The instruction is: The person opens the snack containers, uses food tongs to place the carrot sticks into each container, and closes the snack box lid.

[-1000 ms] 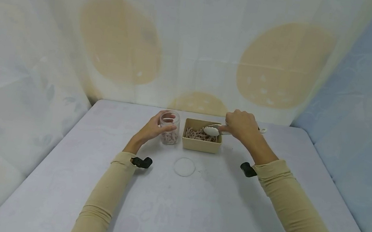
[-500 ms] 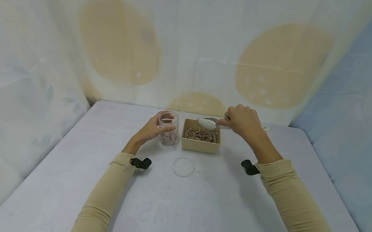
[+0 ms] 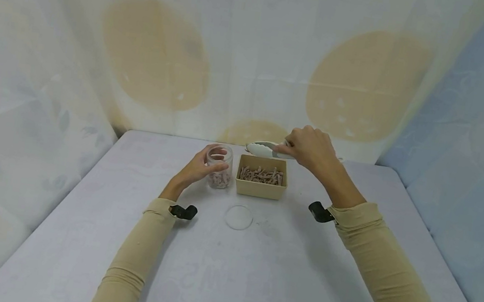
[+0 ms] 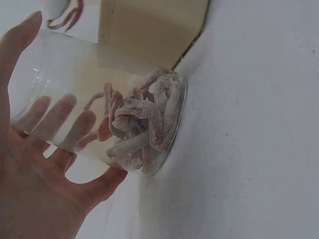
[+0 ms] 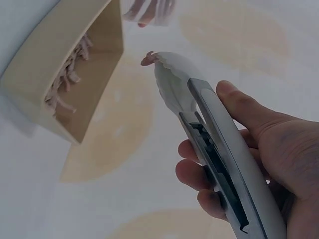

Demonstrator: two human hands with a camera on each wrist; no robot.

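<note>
Gripping white tongs (image 3: 265, 149) squeezed shut on a pinkish strip (image 5: 148, 59), the right hand (image 3: 310, 149) holds them in the air above the beige box (image 3: 261, 188), tips pointing toward the clear jar (image 3: 219, 166). Left hand (image 3: 198, 168) is wrapped round the jar, which stands on the bench (image 3: 254, 273) touching the box's left side w/ its lid (image 3: 239, 217) lying off nearby. Judging by contents: jar approx. a third full of strips (image 4: 144, 124), box holds plenty more (image 3: 261, 175), so work looks well short of done.
</note>
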